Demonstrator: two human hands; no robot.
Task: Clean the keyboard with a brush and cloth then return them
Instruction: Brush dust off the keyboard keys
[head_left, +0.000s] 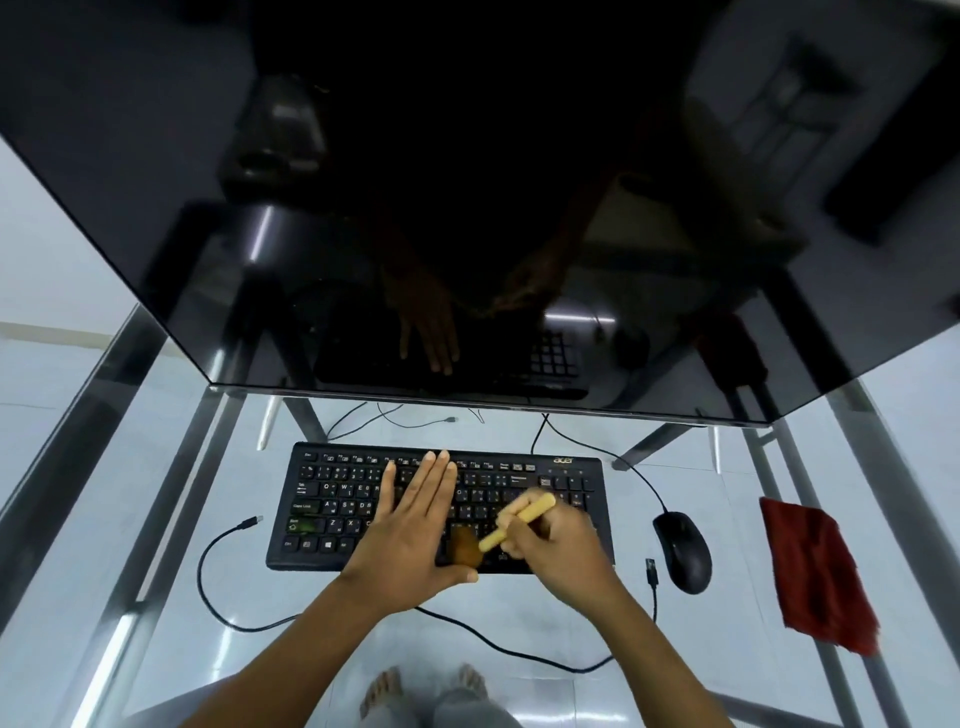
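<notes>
Fingers (519, 540) of the right hand (556, 545) clamp the brush (514, 522); left hand (415, 525) lies flat, fingers together, on the keyboard (332, 499).

Left hand (415, 525) flat, palm down, fingers straight and nearly together, thumb spread toward the right, right hand (558, 545) curled, fingers pinching a brush (517, 522) by its handle, both forearms bare, reaching forward from below

A glass tabletop (171, 499) on a grey metal frame (72, 436) carries a large dark monitor (467, 182) (its screen mirrors a window, upper right). Below the monitor, pale glossy floor tiles (545, 696) show through the glass.
</notes>
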